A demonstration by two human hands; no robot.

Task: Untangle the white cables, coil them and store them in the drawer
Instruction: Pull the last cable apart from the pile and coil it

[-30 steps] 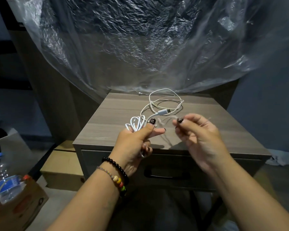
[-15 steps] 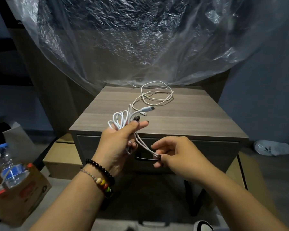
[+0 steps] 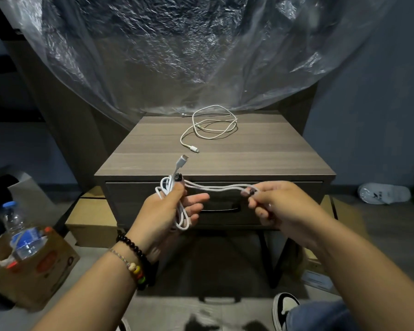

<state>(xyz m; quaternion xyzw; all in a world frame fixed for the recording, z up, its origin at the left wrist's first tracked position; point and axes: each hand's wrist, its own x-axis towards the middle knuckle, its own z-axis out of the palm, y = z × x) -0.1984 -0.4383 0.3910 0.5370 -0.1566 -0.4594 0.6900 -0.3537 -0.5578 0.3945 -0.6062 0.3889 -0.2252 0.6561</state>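
Note:
My left hand (image 3: 171,207) grips a partly coiled white cable (image 3: 169,187), thumb pressed over the loops, with its plug sticking up above the thumb. A doubled stretch of that cable runs right to my right hand (image 3: 274,203), which pinches its end between thumb and fingers. Both hands hover in front of the closed drawer (image 3: 294,206) of a wooden nightstand (image 3: 153,149). A second white cable (image 3: 210,126) lies loosely looped on the back of the nightstand top, its plug pointing toward me.
Crinkled clear plastic sheeting (image 3: 177,56) hangs behind the nightstand. A cardboard box (image 3: 34,266) with a water bottle (image 3: 19,232) sits on the floor at left, another box (image 3: 91,218) beside the nightstand. A white shoe (image 3: 384,193) lies at right.
My right hand rose from below the left hand and moved right, drawing a doubled length of cable out level. The second cable now lies apart on the nightstand top.

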